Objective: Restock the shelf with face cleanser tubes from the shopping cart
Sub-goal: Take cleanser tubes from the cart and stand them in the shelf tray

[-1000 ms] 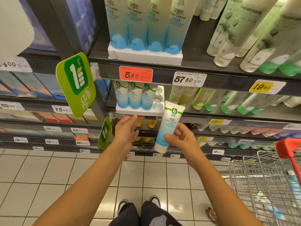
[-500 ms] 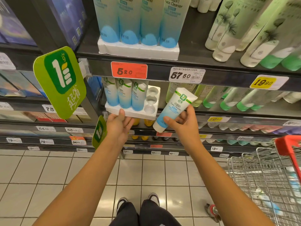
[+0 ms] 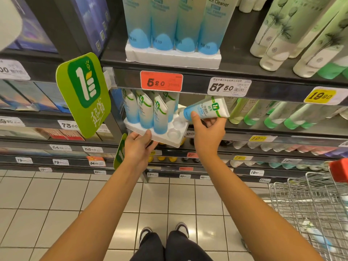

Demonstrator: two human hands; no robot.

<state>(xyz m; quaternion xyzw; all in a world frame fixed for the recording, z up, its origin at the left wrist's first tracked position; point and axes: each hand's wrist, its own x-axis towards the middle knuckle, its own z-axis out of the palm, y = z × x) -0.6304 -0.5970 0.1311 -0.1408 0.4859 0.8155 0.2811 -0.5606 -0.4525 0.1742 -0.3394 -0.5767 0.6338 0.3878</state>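
Note:
My right hand [image 3: 208,131] grips a white and blue face cleanser tube [image 3: 204,109], lying nearly flat with its cap end pointing left over the white tray [image 3: 162,139]. That tray sits tilted at the front of the second shelf. My left hand [image 3: 138,146] holds its front left edge, thumb on top. Several matching tubes [image 3: 146,112] stand cap down in the tray's left side. Two round sockets on its right side show bare. The shopping cart [image 3: 308,206] stands at the lower right, with a tube [image 3: 318,235] lying inside it.
A green sign [image 3: 83,93] juts out from the shelf post left of the tray. The shelf above carries a tray of taller blue tubes [image 3: 173,25] and green bottles [image 3: 293,34]. Price tags line the shelf edges. The floor below is tiled.
My right hand has raised the tube and tipped it from upright to nearly flat, cap toward the tray. My left hand has taken hold of the tray's front edge and drawn it forward, tilted.

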